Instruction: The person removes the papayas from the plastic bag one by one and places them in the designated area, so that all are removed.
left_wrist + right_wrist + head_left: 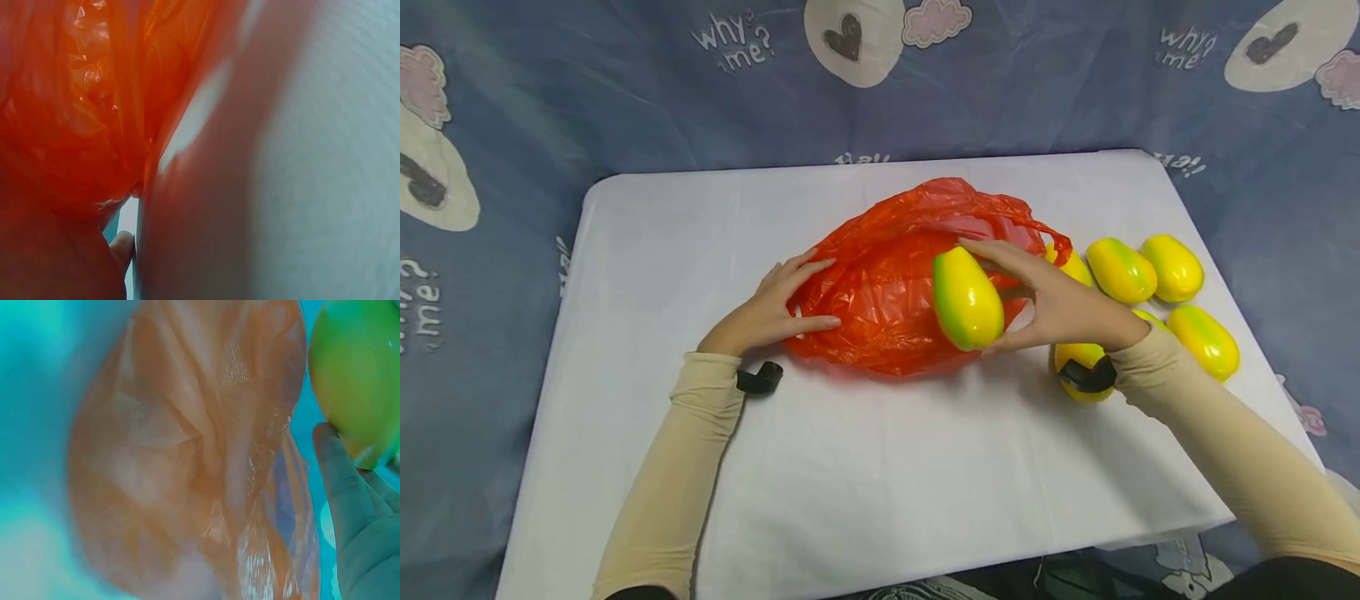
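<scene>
A red plastic bag (880,287) lies crumpled on the table, its mouth gaping toward the upper right. Against its left side rests my left hand (767,304), fingers and thumb spread and fairly straight. My right hand (1063,304) grips a glossy yellow-green papaya (967,302) by its right side, over the bag's right part. In the right wrist view the papaya (359,381) sits at the fingertips, beside the bag (187,456). The left wrist view shows the bag (81,137) close up, with part of the left hand behind the red film.
Several more papayas (1122,271) lie at the table's right side, some partly hidden by my right hand and wrist. The white-covered table (880,483) has a blue patterned cloth (647,108) behind and around it. A black strap piece (760,378) sits at my left wrist.
</scene>
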`<state>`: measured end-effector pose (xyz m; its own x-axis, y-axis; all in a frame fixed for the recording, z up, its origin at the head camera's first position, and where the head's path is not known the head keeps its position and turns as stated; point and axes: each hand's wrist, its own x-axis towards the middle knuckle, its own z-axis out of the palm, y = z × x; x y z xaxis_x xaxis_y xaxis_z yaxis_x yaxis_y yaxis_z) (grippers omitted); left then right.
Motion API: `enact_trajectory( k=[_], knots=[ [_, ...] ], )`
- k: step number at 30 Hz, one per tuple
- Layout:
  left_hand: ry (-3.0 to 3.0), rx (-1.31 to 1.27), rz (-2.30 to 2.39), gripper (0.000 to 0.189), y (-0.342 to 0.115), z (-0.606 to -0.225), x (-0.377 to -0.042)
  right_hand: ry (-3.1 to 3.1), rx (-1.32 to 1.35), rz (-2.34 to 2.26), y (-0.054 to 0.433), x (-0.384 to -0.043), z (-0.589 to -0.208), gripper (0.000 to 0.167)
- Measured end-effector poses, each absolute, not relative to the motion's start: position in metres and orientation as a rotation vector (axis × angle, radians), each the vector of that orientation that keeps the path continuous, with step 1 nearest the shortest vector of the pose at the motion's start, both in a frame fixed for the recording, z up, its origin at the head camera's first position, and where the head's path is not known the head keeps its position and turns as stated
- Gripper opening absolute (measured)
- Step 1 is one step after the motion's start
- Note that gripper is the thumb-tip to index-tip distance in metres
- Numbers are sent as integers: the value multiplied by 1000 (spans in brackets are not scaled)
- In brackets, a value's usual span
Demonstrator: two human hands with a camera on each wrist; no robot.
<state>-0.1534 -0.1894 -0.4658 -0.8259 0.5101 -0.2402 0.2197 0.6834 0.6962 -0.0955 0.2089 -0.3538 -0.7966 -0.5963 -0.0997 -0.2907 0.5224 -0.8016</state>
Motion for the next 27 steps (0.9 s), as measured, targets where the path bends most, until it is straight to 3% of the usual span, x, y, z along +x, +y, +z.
enact_trajectory(
  k=[27],
  knots=[
    [2479, 619, 993, 90, -188, -468, -156, 2473, -539, -1209, 275, 22, -384, 120]
  ],
)
